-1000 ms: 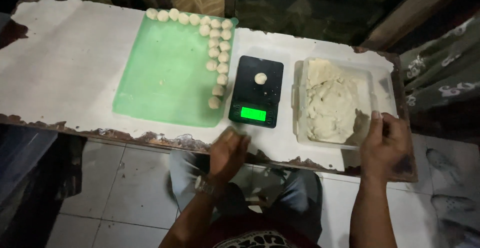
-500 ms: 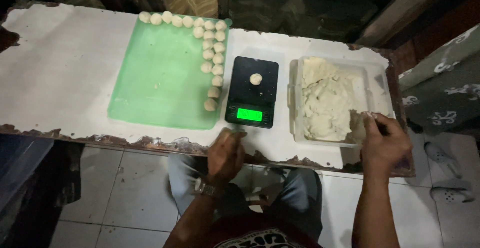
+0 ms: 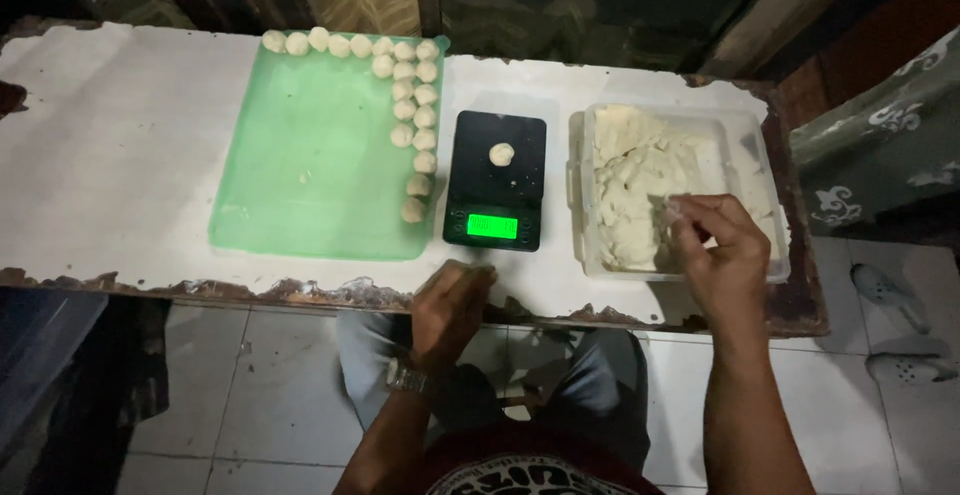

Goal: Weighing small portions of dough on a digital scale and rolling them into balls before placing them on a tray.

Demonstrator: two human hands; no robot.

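Leftmost, dough balls [image 3: 413,115] are ranged along the top and right edges of the green mat [image 3: 300,175], leaving its middle free. Next, the left hand [image 3: 450,305] is rested, loosely curled and empty, at the surface [image 3: 110,145] edge. One dough ball [image 3: 501,154] is centred on the black scale [image 3: 496,180]. Rightmost, the right hand [image 3: 720,250] is pinched on dough [image 3: 630,185] inside the clear tub [image 3: 745,145].

A single head-worn camera looks steeply down from above the seated person, fairly near, taking in the white surface [image 3: 120,175] edge to edge and the tiled floor [image 3: 230,385] beneath
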